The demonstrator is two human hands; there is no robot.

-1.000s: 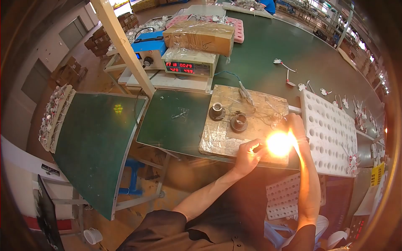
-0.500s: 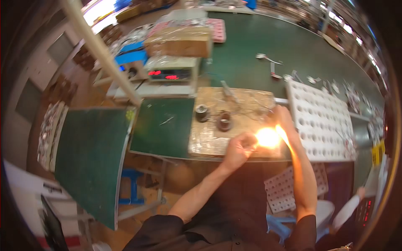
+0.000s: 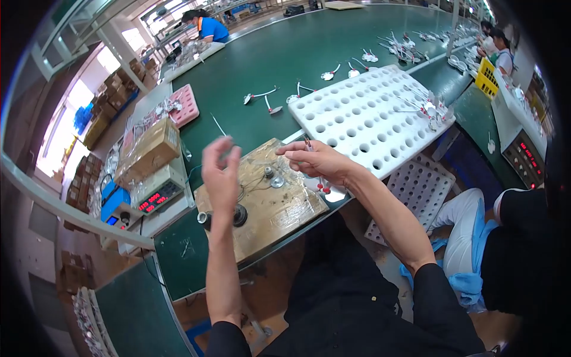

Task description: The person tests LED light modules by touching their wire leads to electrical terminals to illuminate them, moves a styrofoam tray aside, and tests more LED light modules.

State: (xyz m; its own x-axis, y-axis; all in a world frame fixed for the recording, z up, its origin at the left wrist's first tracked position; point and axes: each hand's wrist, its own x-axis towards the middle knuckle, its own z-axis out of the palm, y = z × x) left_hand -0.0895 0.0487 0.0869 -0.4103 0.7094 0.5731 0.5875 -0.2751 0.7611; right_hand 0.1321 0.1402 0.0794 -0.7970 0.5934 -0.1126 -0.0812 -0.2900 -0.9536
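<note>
My left hand [image 3: 220,175] is raised over the left part of a tape-covered brown board [image 3: 279,220], slightly blurred, its fingers apart and nothing seen in them. Over the board's right edge, my right hand [image 3: 324,163] has its fingers closed on a small wired part, mostly hidden by the hand; its red ends [image 3: 324,188] hang below. A small silver fitting [image 3: 275,177] stands on the board between the hands. Close to my left wrist are a dark round piece [image 3: 239,215] and a metal cylinder [image 3: 203,218].
A white foam tray [image 3: 363,116] with holes bears several wired parts at its right end. Loose wired parts [image 3: 273,109] lie on the green table [image 3: 250,65]. Left are a meter with red digits [image 3: 156,196] and a cardboard box [image 3: 148,152]. A co-worker [image 3: 517,238] sits close at right.
The bright glow between my hands is gone. My left hand has moved left and up, away from my right hand, and has opened. The view has turned toward the right.
</note>
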